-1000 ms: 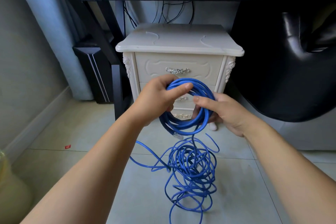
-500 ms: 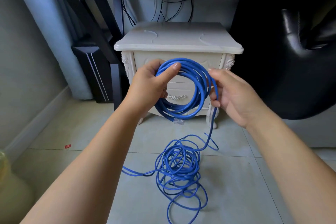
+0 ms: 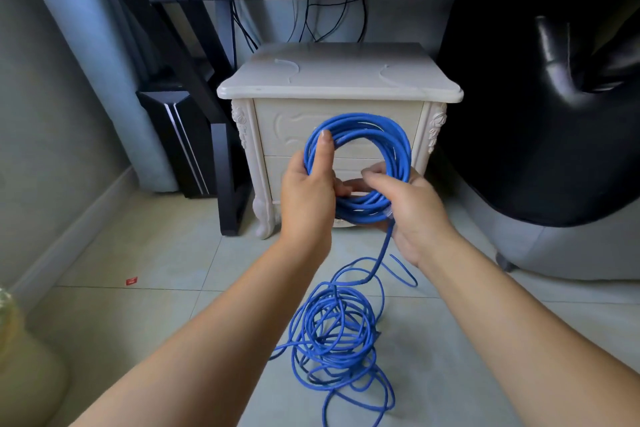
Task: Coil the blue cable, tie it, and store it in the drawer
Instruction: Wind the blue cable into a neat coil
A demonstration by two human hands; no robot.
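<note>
On the floor tiles [image 3: 138, 322] nearest the camera lies the loose tangle of the blue cable [image 3: 336, 333], one strand rising to the right hand [image 3: 412, 208], whose fingers curl round the bottom of the coil [image 3: 398, 146]. The left hand [image 3: 306, 191] grips the coil's left side, thumb laid along the loops, in front of the closed drawer [image 3: 287, 128] of a white nightstand [image 3: 339, 80]

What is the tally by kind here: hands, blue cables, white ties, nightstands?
hands: 2 (left hand, right hand)
blue cable: 1
white ties: 2
nightstand: 1
total: 6
</note>
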